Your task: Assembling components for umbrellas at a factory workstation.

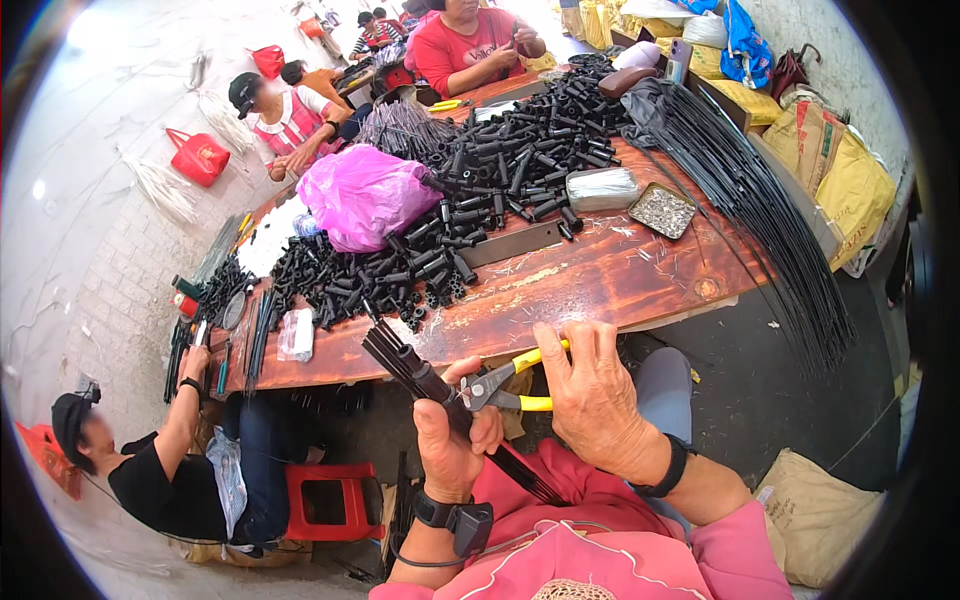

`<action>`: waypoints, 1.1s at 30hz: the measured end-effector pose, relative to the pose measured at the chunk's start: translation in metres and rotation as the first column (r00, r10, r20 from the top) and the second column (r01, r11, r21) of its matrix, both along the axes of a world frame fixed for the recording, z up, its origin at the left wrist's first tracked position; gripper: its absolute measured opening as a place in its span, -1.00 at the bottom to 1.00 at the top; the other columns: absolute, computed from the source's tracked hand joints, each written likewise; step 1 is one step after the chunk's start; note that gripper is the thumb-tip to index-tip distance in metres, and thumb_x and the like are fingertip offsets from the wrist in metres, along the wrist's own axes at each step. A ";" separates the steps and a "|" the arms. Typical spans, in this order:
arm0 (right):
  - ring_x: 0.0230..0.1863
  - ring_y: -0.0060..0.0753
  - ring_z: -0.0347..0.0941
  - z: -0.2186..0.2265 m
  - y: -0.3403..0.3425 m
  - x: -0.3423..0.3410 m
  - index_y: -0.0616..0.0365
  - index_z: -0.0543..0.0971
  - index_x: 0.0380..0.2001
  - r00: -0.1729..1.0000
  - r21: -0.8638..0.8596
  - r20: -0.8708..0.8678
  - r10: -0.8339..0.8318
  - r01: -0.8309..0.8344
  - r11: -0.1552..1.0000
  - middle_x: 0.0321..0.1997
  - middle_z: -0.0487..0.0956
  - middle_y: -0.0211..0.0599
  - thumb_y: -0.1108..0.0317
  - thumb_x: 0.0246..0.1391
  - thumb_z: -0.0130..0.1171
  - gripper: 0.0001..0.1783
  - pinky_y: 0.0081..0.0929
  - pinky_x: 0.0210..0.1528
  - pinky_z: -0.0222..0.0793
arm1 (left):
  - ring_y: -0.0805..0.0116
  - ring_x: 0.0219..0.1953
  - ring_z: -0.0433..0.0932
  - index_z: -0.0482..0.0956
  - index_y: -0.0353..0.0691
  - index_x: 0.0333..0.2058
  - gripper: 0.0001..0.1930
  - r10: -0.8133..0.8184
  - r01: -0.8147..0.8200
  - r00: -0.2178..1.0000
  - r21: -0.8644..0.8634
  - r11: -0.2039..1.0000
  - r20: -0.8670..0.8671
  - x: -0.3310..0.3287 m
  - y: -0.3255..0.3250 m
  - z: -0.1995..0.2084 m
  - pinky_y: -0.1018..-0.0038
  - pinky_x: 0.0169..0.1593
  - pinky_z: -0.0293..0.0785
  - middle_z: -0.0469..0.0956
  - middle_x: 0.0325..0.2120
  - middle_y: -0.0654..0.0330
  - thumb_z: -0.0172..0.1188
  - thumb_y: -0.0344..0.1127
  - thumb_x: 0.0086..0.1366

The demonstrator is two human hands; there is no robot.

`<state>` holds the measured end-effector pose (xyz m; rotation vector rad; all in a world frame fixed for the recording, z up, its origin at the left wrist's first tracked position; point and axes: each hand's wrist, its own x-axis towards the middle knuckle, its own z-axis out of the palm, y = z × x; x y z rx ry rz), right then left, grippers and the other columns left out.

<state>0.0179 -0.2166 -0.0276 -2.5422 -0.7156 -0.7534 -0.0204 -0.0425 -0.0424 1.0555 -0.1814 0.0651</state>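
Rods (385, 350): head view, middle; a slim black bunch, slanting above the pink clothes (600, 570), upper ends toward the counter (610, 275).
Left hand (450, 445): clamped around the rods, in front of the counter's near edge.
Right hand (600, 415): wrapped on the pliers (484, 390), just beside the left one; the two hands are apart.
Pliers: yellow handles spread, head up against the rods; whether the jaws bite, I cannot tell.
Counter: red-brown wood, worn, strewn with small pale scraps.
Heap (510, 165): short black tubes, piled across the counter's middle.
Pink bag (365, 200): against the heap's left part.
Bar (512, 244): flat, grey, along the heap's near side.
Tin (662, 211): shallow, holding pale bits, beside a clear pack (603, 188).
Long rods (750, 190): a black sheaf, drooping over the counter's right end.
Stool (330, 525): red, on the left, near a co-worker (175, 490) in black, whose hand is at the counter.
Sack (820, 520): tan, lower right.
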 end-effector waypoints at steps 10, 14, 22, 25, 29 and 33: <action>-0.17 -0.06 0.27 -0.002 0.000 0.000 0.37 0.35 0.01 1.000 0.044 0.003 -0.010 0.010 0.999 -0.23 0.32 -0.03 0.48 -0.15 0.11 -0.44 -0.32 -0.09 0.34 | 0.53 -0.79 0.11 0.28 -0.24 0.13 -0.19 -0.026 0.026 1.000 -0.011 1.000 0.003 0.001 0.001 -0.001 0.52 -0.67 0.11 0.21 -0.78 0.33 -0.22 0.42 0.26; -0.23 -0.09 0.27 -0.007 -0.002 0.005 0.40 0.36 -0.06 1.000 0.095 0.003 0.028 -0.028 0.995 -0.29 0.31 -0.04 0.51 -0.15 0.08 -0.52 -0.35 -0.17 0.34 | 0.53 -0.79 0.10 0.29 -0.24 0.12 -0.20 -0.093 0.095 0.995 -0.051 0.994 0.029 0.004 0.003 -0.003 0.52 -0.67 0.10 0.21 -0.77 0.32 -0.22 0.42 0.27; -0.29 -0.15 0.30 -0.004 -0.012 0.018 0.27 0.40 -0.36 0.997 0.054 0.065 0.048 -0.052 0.997 -0.39 0.33 -0.11 0.45 -0.13 0.08 -0.79 -0.40 -0.32 0.37 | 0.52 -0.79 0.08 0.26 -0.24 0.15 -0.18 -0.135 0.138 0.989 -0.057 0.989 0.056 0.005 0.004 -0.004 0.52 -0.67 0.09 0.18 -0.78 0.34 -0.21 0.42 0.26; -0.32 -0.18 0.32 0.009 -0.022 0.022 0.22 0.40 -0.44 0.994 0.003 0.086 0.070 -0.070 0.998 -0.43 0.34 -0.15 0.41 -0.13 0.09 -0.85 -0.41 -0.37 0.38 | 0.54 -0.79 0.08 0.20 -0.23 0.21 -0.15 -0.046 0.047 0.998 -0.004 0.999 0.033 0.001 -0.001 -0.004 0.52 -0.67 0.09 0.17 -0.78 0.35 -0.20 0.43 0.25; -0.37 -0.23 0.36 0.034 -0.037 0.030 0.18 0.42 -0.49 0.978 -0.142 0.103 0.181 -0.166 0.976 -0.49 0.39 -0.24 0.35 -0.15 0.16 -0.82 -0.42 -0.43 0.39 | 0.55 -0.79 0.08 0.12 -0.21 0.28 -0.09 -0.008 0.007 0.999 0.041 0.999 0.038 -0.002 -0.009 0.004 0.55 -0.67 0.11 0.18 -0.79 0.36 -0.16 0.45 0.21; -0.51 -0.34 0.49 0.061 -0.058 0.050 0.24 0.47 -0.40 0.867 -0.231 -0.095 0.490 -0.498 0.836 -0.56 0.51 -0.29 0.21 -0.16 0.35 -0.64 -0.42 -0.50 0.40 | 0.56 -0.79 0.14 0.06 -0.21 0.31 -0.05 -0.005 0.003 0.998 0.026 1.000 0.056 -0.006 -0.016 0.010 0.58 -0.68 0.13 0.21 -0.79 0.37 0.06 0.37 0.15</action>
